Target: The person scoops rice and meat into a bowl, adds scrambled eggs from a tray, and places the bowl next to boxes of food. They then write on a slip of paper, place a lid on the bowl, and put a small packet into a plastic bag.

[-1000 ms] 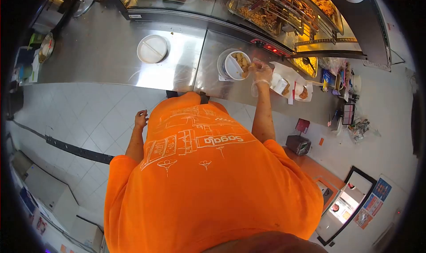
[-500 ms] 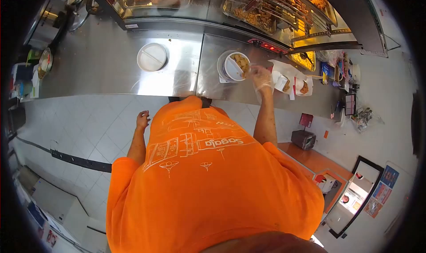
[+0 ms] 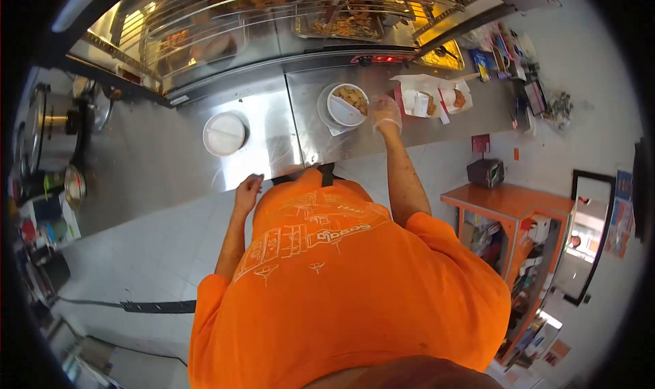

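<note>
My left hand [image 3: 250, 190] is bare and hangs by the counter's front edge, fingers loosely curled and apart, with nothing visible in it. My right hand [image 3: 386, 113] wears a clear glove and is just right of a round white divided bowl [image 3: 347, 106]; its fingers are blurred, and I cannot tell if they touch the rim. Brown chunky food fills one side of this bowl, while the other looks white. It sits over another round container [image 3: 325, 106]. Further left stands a second white divided bowl [image 3: 224, 134], with no food visible in it.
Right of my gloved hand, open cartons [image 3: 419, 99] hold pieces of food. A glass-fronted display case [image 3: 286, 63] with food trays runs behind the steel counter [image 3: 164, 143]. A large pot [image 3: 54, 126] is at the far left, and an orange-topped shelf [image 3: 501, 203] at the right.
The view has shifted and turned. My left hand has come up closer to the counter edge. My gloved right hand remains beside the food bowl.
</note>
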### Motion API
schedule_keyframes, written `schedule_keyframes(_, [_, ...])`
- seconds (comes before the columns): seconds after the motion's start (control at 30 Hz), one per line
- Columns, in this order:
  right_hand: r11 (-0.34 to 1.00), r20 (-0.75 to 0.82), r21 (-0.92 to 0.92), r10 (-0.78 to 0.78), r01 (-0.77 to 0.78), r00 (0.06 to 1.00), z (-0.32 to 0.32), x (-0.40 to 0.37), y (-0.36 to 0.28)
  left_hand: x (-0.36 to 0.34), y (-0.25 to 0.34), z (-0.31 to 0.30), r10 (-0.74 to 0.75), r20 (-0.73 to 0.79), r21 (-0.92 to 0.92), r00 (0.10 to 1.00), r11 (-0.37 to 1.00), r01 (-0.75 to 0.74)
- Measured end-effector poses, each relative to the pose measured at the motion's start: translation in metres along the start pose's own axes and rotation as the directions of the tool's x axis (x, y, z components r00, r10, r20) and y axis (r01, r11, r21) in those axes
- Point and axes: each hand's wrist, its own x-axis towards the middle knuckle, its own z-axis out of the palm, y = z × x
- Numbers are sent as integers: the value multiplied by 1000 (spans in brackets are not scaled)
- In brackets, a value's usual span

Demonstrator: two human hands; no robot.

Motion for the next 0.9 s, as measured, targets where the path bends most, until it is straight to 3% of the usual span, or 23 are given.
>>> schedule_keyframes(0.03, [987,50,103,122,-127,991,4,-1,10,2,50,8,64,33,-35,997,997,-63])
schedule_keyframes(0.07, [947,111,201,233,-251,966,7,-3,15,21,50,15,127,36,-55,991,991,-125])
schedule_keyframes(0.1, [854,302,356,278,-379,912,5,-8,12,35,66,18,91,68,21,994,996,-92])
schedule_keyframes(0.13, [721,484,471,271,-509,832,3,-13,9,43,81,20,54,97,96,994,993,-64])
schedule_keyframes(0.17, [554,642,542,213,-632,737,0,-15,5,46,95,24,61,102,58,993,996,-68])
schedule_keyframes(0.27, [308,689,645,162,-699,707,25,-14,14,60,123,52,131,141,-26,981,991,-128])
schedule_keyframes(0.33, [529,540,626,235,-573,808,107,17,64,69,121,72,234,156,-45,960,972,-230])
schedule_keyframes(0.37, [636,493,572,238,-518,837,108,22,67,76,120,78,215,200,12,956,975,-221])
schedule_keyframes(0.4, [731,444,502,241,-462,863,108,27,68,78,128,85,239,192,85,952,962,-259])
schedule_keyframes(0.47, [889,413,295,211,-349,886,30,-1,28,80,145,109,250,-8,52,968,967,-249])
schedule_keyframes(0.53, [785,271,586,43,-200,962,35,-11,75,92,151,129,349,-144,109,926,936,-336])
schedule_keyframes(0.6, [547,257,797,73,-254,964,-6,-18,112,96,171,161,391,-248,81,886,920,-383])
schedule_keyframes(0.63, [530,206,824,49,-200,977,-28,-16,146,92,187,180,353,-270,75,896,935,-345])
schedule_keyframes(0.7, [449,215,863,90,-233,972,-106,-32,200,99,197,217,395,-291,57,871,916,-396])
schedule_keyframes(0.73, [269,287,893,276,-360,917,-156,-36,209,102,203,234,417,-303,50,857,905,-423])
schedule_keyframes(0.77, [393,181,864,337,-313,924,-177,-26,248,99,217,253,397,-305,34,866,913,-406])
schedule_keyframes(0.83, [659,-8,670,466,-341,885,-187,1,354,102,223,277,580,-355,489,733,783,-383])
schedule_keyframes(0.87, [685,-81,617,545,-387,834,-177,26,420,107,227,286,678,-362,644,640,678,-354])
schedule_keyframes(0.9, [695,-153,567,617,-442,772,-168,51,484,110,234,291,640,-432,619,636,723,-307])
